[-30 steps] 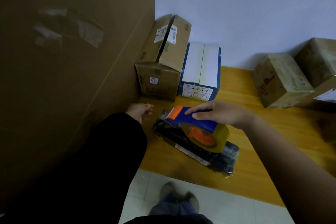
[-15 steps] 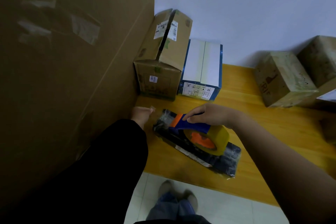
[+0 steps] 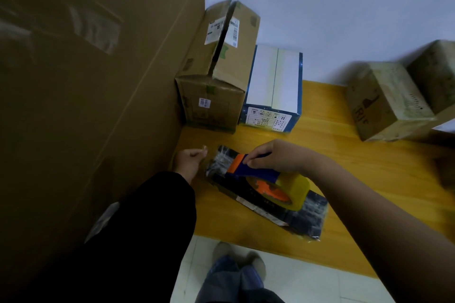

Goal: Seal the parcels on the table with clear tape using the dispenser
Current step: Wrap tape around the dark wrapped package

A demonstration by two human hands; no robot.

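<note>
A flat black plastic parcel (image 3: 302,219) lies slanted on the yellow wooden table (image 3: 369,167) near its front edge. My right hand (image 3: 275,157) grips the blue and orange tape dispenser (image 3: 251,171), whose yellowish clear tape roll (image 3: 293,189) rests on top of the parcel. Just left of the parcel's far end, my left hand (image 3: 188,162) has its fingers curled and pinches what looks like the end of the clear tape. The strip itself is hard to make out.
A tall cardboard wall (image 3: 86,81) stands close on the left. A brown box (image 3: 216,76) and a blue and white box (image 3: 273,91) sit at the back. Two more brown boxes (image 3: 386,103) are at the right. Feet show on the white tiled floor (image 3: 307,278) below.
My right hand has drawn the dispenser slightly toward the parcel's far left end and lowered it. My left hand has closed its fingers near that end.
</note>
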